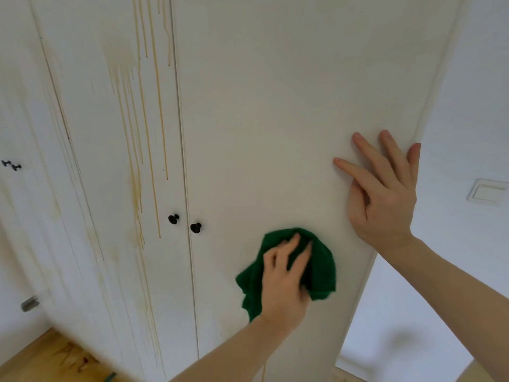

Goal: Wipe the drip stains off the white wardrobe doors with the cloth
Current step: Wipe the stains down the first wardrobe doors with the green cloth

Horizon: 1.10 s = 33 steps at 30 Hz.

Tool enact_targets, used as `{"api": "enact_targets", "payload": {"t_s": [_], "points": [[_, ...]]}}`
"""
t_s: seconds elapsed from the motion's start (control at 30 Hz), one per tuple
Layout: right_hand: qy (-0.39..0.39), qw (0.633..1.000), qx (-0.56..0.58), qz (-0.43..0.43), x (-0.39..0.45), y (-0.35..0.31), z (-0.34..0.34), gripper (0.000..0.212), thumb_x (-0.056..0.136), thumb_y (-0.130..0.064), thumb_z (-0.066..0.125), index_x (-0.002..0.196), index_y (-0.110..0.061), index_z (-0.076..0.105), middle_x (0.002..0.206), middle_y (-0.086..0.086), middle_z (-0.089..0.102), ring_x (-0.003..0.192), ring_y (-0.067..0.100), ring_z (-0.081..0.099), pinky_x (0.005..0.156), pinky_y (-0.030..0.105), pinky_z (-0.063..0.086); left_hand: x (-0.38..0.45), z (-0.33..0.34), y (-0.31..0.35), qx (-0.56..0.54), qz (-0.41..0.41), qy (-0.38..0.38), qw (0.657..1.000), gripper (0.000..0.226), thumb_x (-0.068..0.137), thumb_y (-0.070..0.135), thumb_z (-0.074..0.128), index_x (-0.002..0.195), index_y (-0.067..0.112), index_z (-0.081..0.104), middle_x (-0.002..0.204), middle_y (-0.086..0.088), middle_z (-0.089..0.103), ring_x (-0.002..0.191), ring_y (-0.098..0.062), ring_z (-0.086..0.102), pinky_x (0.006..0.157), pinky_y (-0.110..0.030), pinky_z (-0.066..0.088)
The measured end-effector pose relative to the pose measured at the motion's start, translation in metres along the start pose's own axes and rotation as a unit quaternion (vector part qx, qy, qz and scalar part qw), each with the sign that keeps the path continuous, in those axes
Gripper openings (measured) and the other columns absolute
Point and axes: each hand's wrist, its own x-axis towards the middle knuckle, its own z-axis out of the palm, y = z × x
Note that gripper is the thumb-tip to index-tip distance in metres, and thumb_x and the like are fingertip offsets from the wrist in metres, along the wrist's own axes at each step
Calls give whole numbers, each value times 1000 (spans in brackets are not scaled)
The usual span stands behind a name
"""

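Observation:
A green cloth (322, 268) lies against the lower part of the right white wardrobe door (275, 106). My left hand (283, 282) presses it to the door with spread, fairly straight fingers. Higher up, my right hand (385, 197) rests flat on the same door near its right edge, fingers spread. The door around both hands looks free of stains. The neighbouring left door (91, 188) carries long yellow-brown drip stains (143, 133) running from the top to below the knobs.
Two black knobs (173, 218) (195, 227) flank the gap between the doors. Further wardrobe doors with small black knobs (11, 165) stand at far left. A white wall with a light switch (487, 192) is on the right. Stained wooden floor (49, 359) shows at lower left.

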Motion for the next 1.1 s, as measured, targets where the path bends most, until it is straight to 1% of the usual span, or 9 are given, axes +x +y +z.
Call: {"api": "enact_targets", "payload": {"t_s": [0.1, 0.27, 0.43, 0.6, 0.73, 0.83, 0.9, 0.97, 1.1], "points": [[-13, 1000, -6, 2, -2, -1, -1, 43, 91, 8, 53, 120, -13, 76, 144, 10, 60, 144, 40, 42, 123, 65, 15, -7, 9, 19, 16, 61, -54, 997, 70, 76, 9, 56, 143, 28, 48, 152, 5, 39, 115, -24, 42, 103, -33, 45], [-59, 998, 12, -1, -13, -8, -11, 42, 91, 7, 53, 123, -12, 74, 149, 13, 55, 146, 40, 40, 123, 68, 10, 6, -12, 9, -3, 82, -80, 993, 75, 69, -3, 70, 138, 24, 56, 141, 1, 43, 121, -25, 46, 100, -38, 50], [-72, 996, 57, 14, -13, -13, -24, 44, 90, 8, 51, 126, -7, 72, 152, 19, 49, 147, 42, 38, 123, 67, 10, 24, -55, -19, -99, -133, 52, 985, 72, 66, -20, 54, 125, 19, 66, 127, 11, 39, 122, -4, 43, 106, -31, 45], [-70, 997, 15, 17, -22, -23, -16, 43, 91, 3, 54, 127, -12, 72, 151, 14, 52, 146, 36, 41, 124, 65, 7, 30, -95, -62, -54, -249, 161, 954, 70, 75, -24, 52, 135, 11, 57, 123, 14, 31, 117, 12, 37, 104, -4, 34], [-38, 999, -14, 29, -25, -24, -7, 42, 90, 2, 55, 122, -16, 76, 147, 11, 57, 144, 34, 45, 124, 63, 8, 14, -99, -95, -41, -302, 144, 941, 71, 80, -21, 52, 144, 10, 48, 129, 8, 31, 119, -13, 45, 107, -21, 42], [-28, 999, -19, 21, -26, -21, -4, 41, 89, 3, 56, 118, -16, 78, 145, 10, 59, 143, 34, 46, 124, 61, 8, 2, -81, -110, -30, -364, 98, 926, 68, 81, -15, 61, 142, 6, 41, 133, 1, 32, 118, -24, 47, 100, -17, 43], [-20, 999, -20, 19, -27, -20, -2, 40, 89, 4, 56, 115, -16, 79, 144, 10, 60, 142, 34, 47, 124, 61, 9, -1, -65, -108, -9, -393, 79, 916, 68, 77, -10, 68, 137, 3, 39, 134, -9, 35, 114, -31, 49, 102, -38, 48], [-15, 999, -22, 20, -28, -20, -1, 40, 89, 4, 56, 114, -16, 79, 143, 10, 61, 141, 34, 48, 124, 62, 9, 0, -49, -99, -12, -415, 87, 905, 65, 77, -7, 67, 135, -2, 38, 136, -17, 36, 117, -35, 45, 105, -51, 43], [-10, 999, -24, 22, -28, -20, 1, 39, 89, 4, 57, 114, -17, 79, 143, 9, 61, 141, 34, 48, 124, 63, 11, -4, -30, -63, -68, -408, 117, 903, 68, 87, 17, 64, 144, -1, 34, 144, -12, 33, 121, -25, 37, 109, -37, 31]]}}
